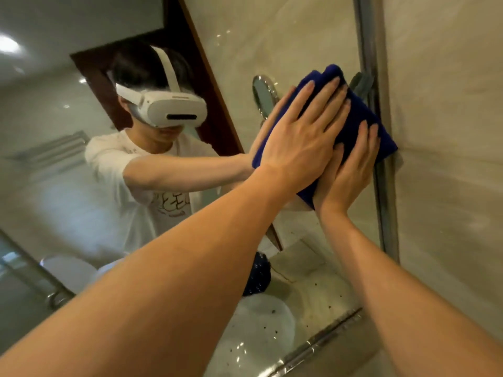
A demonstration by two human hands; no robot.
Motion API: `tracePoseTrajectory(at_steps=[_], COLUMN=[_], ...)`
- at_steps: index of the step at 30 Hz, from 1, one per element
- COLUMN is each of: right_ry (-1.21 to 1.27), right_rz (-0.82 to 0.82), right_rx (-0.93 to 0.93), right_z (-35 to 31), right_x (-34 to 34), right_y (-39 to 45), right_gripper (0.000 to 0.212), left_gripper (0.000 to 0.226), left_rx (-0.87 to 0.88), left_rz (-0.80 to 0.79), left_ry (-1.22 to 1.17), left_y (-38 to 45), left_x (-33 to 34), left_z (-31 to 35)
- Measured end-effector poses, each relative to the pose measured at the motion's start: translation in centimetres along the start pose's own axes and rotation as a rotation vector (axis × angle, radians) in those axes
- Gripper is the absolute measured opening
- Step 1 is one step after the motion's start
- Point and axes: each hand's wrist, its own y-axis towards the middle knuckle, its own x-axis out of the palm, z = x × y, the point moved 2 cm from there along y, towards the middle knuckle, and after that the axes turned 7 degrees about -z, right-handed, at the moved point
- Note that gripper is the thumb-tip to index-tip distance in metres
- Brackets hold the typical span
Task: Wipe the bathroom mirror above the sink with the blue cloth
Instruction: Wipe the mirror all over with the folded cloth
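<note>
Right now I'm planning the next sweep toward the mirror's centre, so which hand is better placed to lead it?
Left. The left hand lies flat, fingers spread across most of the blue cloth; the right hand only presses its lower edge beside the mirror frame.

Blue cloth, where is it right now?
In the head view, the blue cloth is pressed against the mirror near its right edge, under both hands.

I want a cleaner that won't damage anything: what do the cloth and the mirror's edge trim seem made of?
The blue cloth looks like soft, matte microfibre or terry: thick plush folds, no sheen. The mirror's edge trim appears to be brushed or polished metal, grey with streaky highlights, though coated plastic is possible.
</note>
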Motion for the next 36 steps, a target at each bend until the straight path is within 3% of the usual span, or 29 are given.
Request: tracePoseTrajectory(at_steps=[3, 7, 12, 17, 25, 36], right_ry=[0.009, -0.020, 0.084, 0.123, 0.189, 0.128], right_rz=[-0.007, -0.011, -0.088, -0.169, -0.310, -0.496], right_rx=[0.034, 0.023, -0.005, -0.018, -0.173, -0.536], right_z=[-1.0, -4.3, -11.0, -16.6, -21.0, -26.2], right_x=[0.4, 1.3, 2.6, 3.6, 4.4, 6.3], right_y=[-1.7, -5.5, -11.6, -16.5, -23.5, -34.9], right_gripper=[0.056, 0.059, 0.052, 0.050, 0.051, 0.055], left_gripper=[0.057, 0.055, 0.054, 0.048, 0.049, 0.054], left_rx=[-0.028, 0.037, -0.069, -0.179, -0.374, -0.701], left_rz=[-0.016, -0.022, -0.050, 0.050, 0.084, 0.073], left_ry=[-0.116, -0.028, 0.015, 0.096, 0.138, 0.144], left_y=[-1.6, -5.8, -14.1, -20.7, -30.5, -46.7], left_x=[0.4, 1.8, 0.2, -3.2, -3.9, -2.7], left_z=[-0.6, -4.2, -8.2, -11.0, -13.5, -15.4])
